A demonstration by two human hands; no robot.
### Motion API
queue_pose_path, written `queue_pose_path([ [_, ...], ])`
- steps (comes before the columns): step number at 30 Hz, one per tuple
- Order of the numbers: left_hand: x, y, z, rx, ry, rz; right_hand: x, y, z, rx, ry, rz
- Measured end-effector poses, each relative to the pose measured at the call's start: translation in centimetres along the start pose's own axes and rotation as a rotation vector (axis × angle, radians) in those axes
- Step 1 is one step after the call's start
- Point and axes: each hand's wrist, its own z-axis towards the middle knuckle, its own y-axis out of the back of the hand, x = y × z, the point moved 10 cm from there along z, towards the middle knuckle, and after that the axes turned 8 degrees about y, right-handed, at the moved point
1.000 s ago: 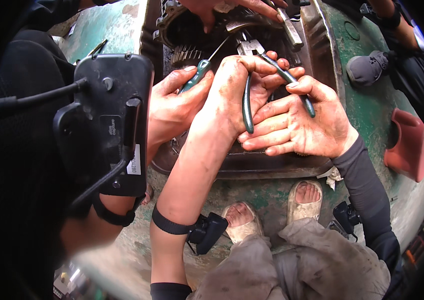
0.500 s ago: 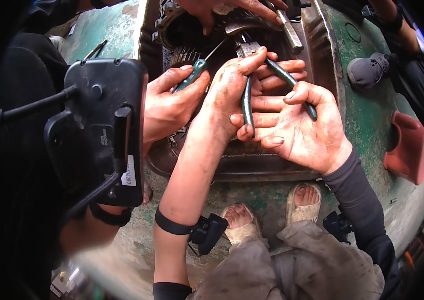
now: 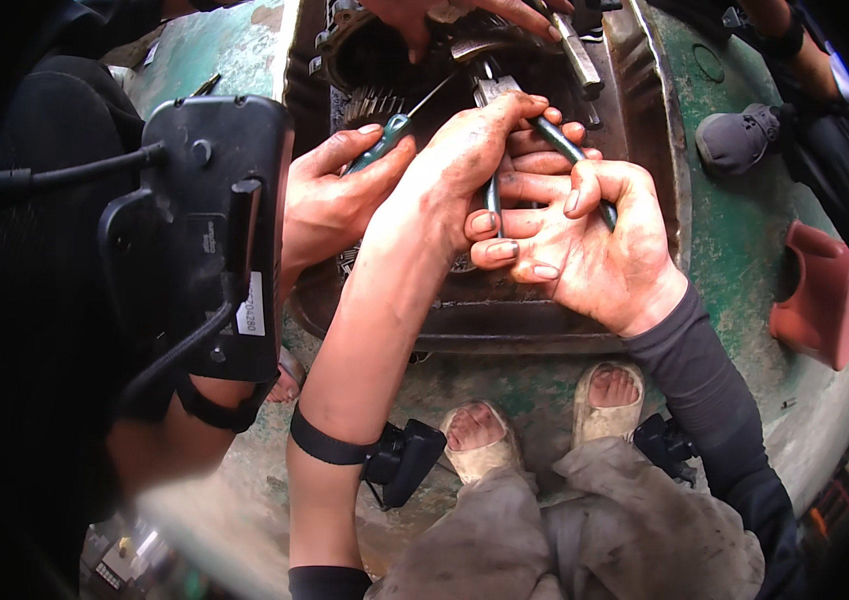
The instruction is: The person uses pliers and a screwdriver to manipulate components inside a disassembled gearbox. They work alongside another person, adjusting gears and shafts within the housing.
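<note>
Pliers with dark green handles (image 3: 558, 137) are held between my two hands above a metal tray (image 3: 544, 343). My left hand (image 3: 479, 145) is wrapped round them near the joint. My right hand (image 3: 619, 230), palm up, curls its fingers about both handles, with the thumb over the right one. The jaws point away from me, toward a curved metal piece (image 3: 479, 48); whether they grip it I cannot tell. Left of my left hand, a co-worker's hand (image 3: 334, 195) holds a green-handled screwdriver (image 3: 384, 143), its shaft pointing toward the jaws.
At the far side, another hand (image 3: 414, 20) rests over greasy metal parts (image 3: 354, 45) and a metal bar (image 3: 579, 60). A person with a black device (image 3: 199, 230) sits close on my left. A red plastic stool (image 3: 819, 295) and a grey shoe (image 3: 737, 140) are at right.
The handles of the pliers have come closer together as my right hand squeezed and shifted slightly left. My left forearm and the co-worker's screwdriver hand have moved slightly left.
</note>
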Motion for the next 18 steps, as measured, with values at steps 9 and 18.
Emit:
queue_pose_path([
  [9,-0.6,-0.5,-1.0,-0.028,-0.055,0.000,-0.2,0.4,0.1,-0.033,-0.010,-0.121],
  [18,-0.1,0.3,-1.4,-0.243,0.038,0.241,-1.3,0.8,1.0,-0.077,-0.079,0.061],
])
